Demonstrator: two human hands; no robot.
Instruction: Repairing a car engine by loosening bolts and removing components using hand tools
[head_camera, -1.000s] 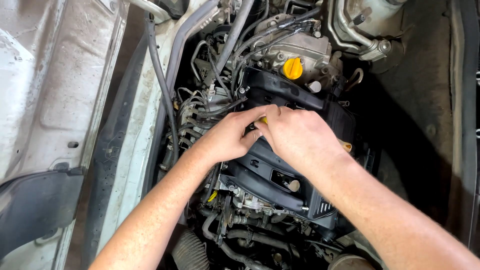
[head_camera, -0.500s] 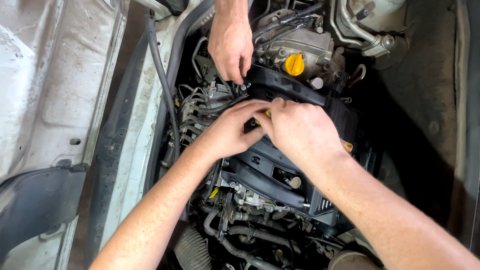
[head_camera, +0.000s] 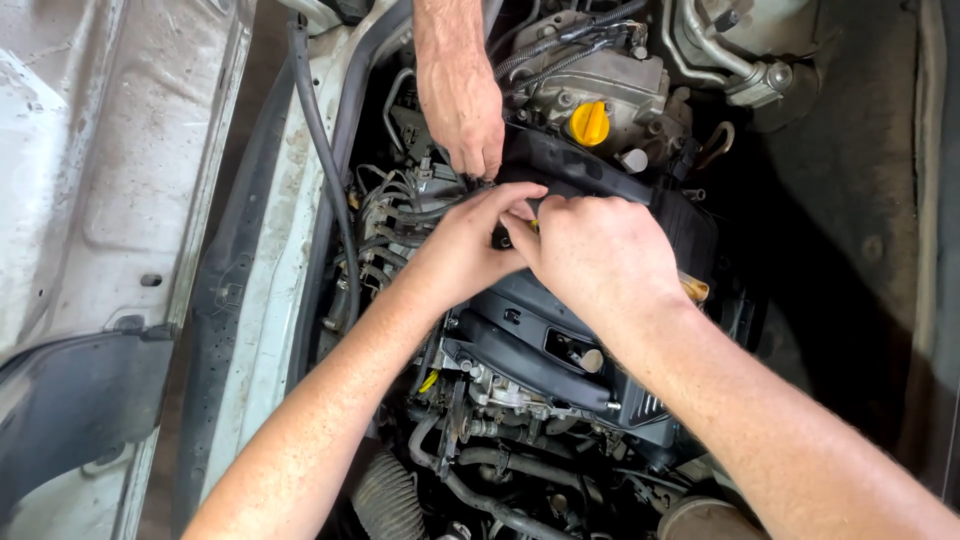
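Observation:
I look down into a car engine bay. My left hand and my right hand meet over the upper edge of a black plastic engine cover. Both pinch a small dark tool with a yellow tip, mostly hidden by my fingers. Another person's hand reaches in from the top, its fingertips on the wiring and hoses just above my left hand.
A yellow oil filler cap sits on the metal engine top at the back. A black hose runs along the white fender edge on the left. Corrugated hoses and pipes crowd the near side.
Another person's hand has come in from the top and now reaches down to the wiring above my hands. My own two hands have stayed on the cover's edge.

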